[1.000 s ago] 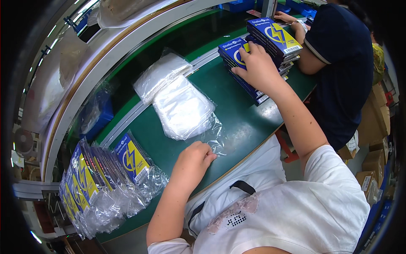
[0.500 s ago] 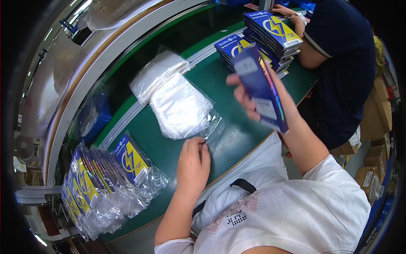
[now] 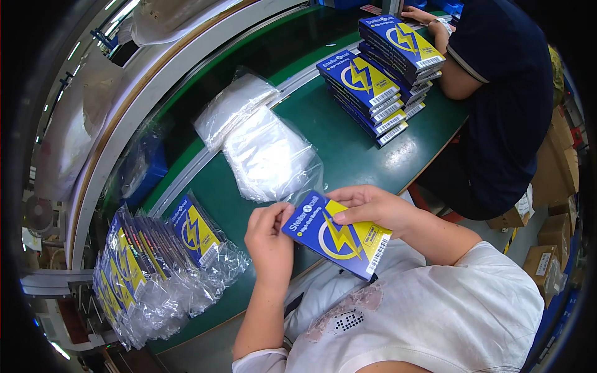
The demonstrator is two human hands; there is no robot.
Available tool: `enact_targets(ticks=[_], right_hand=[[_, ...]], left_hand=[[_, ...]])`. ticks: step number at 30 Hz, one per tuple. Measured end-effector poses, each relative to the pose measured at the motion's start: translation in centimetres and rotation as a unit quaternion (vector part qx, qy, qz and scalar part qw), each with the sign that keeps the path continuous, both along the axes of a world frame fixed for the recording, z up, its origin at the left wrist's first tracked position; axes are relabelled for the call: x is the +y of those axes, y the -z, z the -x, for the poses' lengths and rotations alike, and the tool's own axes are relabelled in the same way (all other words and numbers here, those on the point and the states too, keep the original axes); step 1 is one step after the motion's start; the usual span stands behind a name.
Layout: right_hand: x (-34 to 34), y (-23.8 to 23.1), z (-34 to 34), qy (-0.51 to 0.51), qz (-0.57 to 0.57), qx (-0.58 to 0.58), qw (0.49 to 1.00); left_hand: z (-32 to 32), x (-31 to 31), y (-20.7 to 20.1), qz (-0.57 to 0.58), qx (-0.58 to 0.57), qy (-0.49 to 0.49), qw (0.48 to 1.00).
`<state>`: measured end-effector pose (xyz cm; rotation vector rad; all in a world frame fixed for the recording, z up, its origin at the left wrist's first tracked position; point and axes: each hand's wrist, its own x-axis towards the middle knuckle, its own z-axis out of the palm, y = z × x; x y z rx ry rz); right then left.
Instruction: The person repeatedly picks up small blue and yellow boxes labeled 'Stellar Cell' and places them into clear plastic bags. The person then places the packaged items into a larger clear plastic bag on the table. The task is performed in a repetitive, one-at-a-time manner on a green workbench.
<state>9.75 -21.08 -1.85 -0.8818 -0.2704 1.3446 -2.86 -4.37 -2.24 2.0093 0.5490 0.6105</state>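
My right hand grips a flat blue-and-yellow battery box, thumb on its front face and fingers behind. The box is tilted above the table's near edge, its left end close to my left hand. That hand is closed, its fingertips pinching the near edge of a clear plastic bag; part of the pinch is hidden. The bag belongs to a pile of white-looking clear bags lying on the green table, and a second bundle of bags lies behind it.
Bagged battery boxes stand in a leaning row at the left, with one bagged box against its right side. Stacks of unbagged boxes rise at the far right. Beside them sits a co-worker in a dark shirt. Cardboard cartons are at the right.
My right hand has brought the box down and left from beside the stacks, turning its yellow-and-blue front up. My left hand has shifted slightly left, still at the bag's edge.
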Motion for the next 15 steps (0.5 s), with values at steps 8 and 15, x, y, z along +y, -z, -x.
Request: enact_targets(ticks=[8, 15], right_hand=[[-0.4, -0.3, 1.3, 0.077, 0.031, -0.091, 0.992], [0.4, 0.7, 2.7, 0.181, 0.033, -0.213, 0.960]], left_hand=[[0.6, 1.4, -0.1, 0.329, -0.012, 0.029, 0.944], [1.1, -0.8, -2.1, -0.140, 0.025, 0.081, 0.987]])
